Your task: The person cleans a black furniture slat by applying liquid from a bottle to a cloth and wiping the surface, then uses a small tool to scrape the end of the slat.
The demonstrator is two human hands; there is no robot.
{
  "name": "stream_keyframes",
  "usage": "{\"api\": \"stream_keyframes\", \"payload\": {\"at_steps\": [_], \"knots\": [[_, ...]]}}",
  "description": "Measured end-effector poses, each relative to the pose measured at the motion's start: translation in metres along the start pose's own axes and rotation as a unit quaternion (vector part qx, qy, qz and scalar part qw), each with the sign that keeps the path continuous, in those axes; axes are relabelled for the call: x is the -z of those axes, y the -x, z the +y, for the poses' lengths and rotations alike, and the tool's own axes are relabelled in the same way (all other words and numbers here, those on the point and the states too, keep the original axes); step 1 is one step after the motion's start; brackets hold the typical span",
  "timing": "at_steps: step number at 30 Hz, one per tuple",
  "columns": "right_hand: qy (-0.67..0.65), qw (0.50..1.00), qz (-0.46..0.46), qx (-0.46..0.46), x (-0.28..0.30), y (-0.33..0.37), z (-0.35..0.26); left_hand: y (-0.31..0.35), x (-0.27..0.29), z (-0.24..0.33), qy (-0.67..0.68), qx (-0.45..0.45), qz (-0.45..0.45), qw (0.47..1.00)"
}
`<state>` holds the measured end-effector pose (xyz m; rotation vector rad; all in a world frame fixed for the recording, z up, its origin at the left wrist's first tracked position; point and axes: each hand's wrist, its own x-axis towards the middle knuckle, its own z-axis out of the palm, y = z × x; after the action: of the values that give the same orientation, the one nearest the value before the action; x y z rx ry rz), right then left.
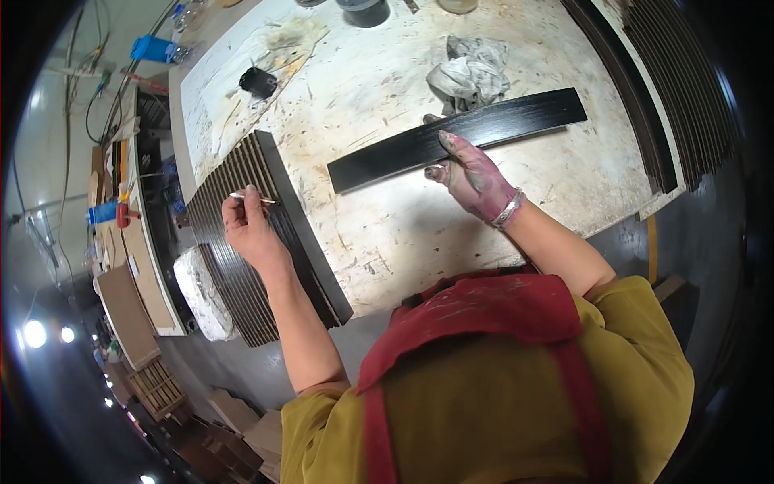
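On the scuffed white workbench (387, 234), our right hand (472, 173) presses flat-fingered on a black strip (516, 121); our left hand (250, 226) pinches a thin stick (250, 196).

Mustard shirt (500, 403), red apron (484, 310), silver bracelet (509, 209).

A: Bright, even light falls on the pale worktop (387, 81), strongest toward the top of the view.

B: Shadows?

A: Soft and short, just under the right hand (472, 173) and along the black strip (459, 137). Its glossy face carries a faint sheen.

B: And the edges?

A: Heavy fisheye bending, a black vignette all round, lamps (34, 333) flaring low on the left. The centre stays sharp.
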<state>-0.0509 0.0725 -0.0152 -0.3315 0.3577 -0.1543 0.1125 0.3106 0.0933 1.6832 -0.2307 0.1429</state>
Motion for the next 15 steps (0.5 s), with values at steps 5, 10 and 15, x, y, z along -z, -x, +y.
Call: {"api": "stream_keyframes", "payload": {"at_steps": [5,10,15], "knots": [[-0.074,0.984,0.160,-0.011,0.005,0.005,0.002,-0.001,0.008,0.002,0.013,0.010,0.023,1.000],[-0.195,0.980,0.037,-0.027,0.016,0.017,-0.006,-0.006,0.011,0.005,0.008,-0.007,0.013,1.000],[-0.241,0.966,0.090,-0.028,-0.011,0.027,-0.015,-0.006,0.001,0.008,0.015,-0.004,0.010,1.000]]}}
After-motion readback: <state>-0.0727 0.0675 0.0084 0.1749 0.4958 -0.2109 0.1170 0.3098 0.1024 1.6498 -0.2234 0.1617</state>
